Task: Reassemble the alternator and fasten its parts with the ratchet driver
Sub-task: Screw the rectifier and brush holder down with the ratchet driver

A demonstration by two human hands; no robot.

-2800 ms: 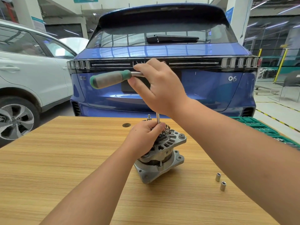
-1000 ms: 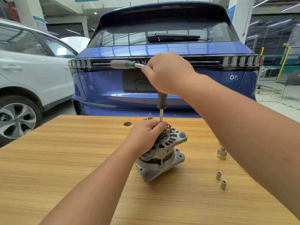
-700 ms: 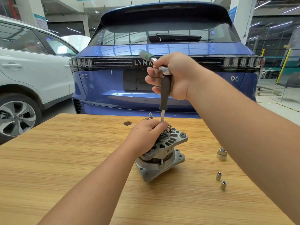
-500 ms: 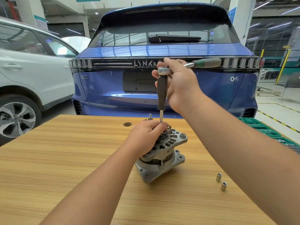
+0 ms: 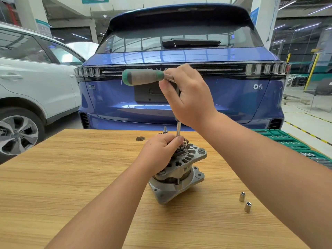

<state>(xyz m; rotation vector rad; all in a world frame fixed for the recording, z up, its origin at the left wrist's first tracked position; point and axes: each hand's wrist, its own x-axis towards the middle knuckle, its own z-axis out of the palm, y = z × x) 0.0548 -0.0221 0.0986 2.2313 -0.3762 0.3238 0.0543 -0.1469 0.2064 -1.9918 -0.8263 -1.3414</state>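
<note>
A silver alternator (image 5: 181, 178) stands upright in the middle of the wooden table (image 5: 71, 177). My left hand (image 5: 159, 151) grips its top housing, the thumb against a thin steel extension bar (image 5: 178, 129) that stands vertical on the alternator's top. My right hand (image 5: 188, 96) holds the head of the ratchet driver (image 5: 143, 77) above it. The grey and green handle points left. The ratchet head and the bar's upper end are hidden behind my right hand.
Two small sockets (image 5: 242, 196) (image 5: 248, 207) lie on the table to the right of the alternator. A small round part (image 5: 140, 138) and a stud (image 5: 165, 129) sit near the far edge. A green tool tray (image 5: 291, 142) is at the right. A blue car (image 5: 179, 78) and a white car (image 5: 27, 87) stand behind.
The ratchet handle has swung from pointing right back round to pointing left. My left hand has stayed on the alternator.
</note>
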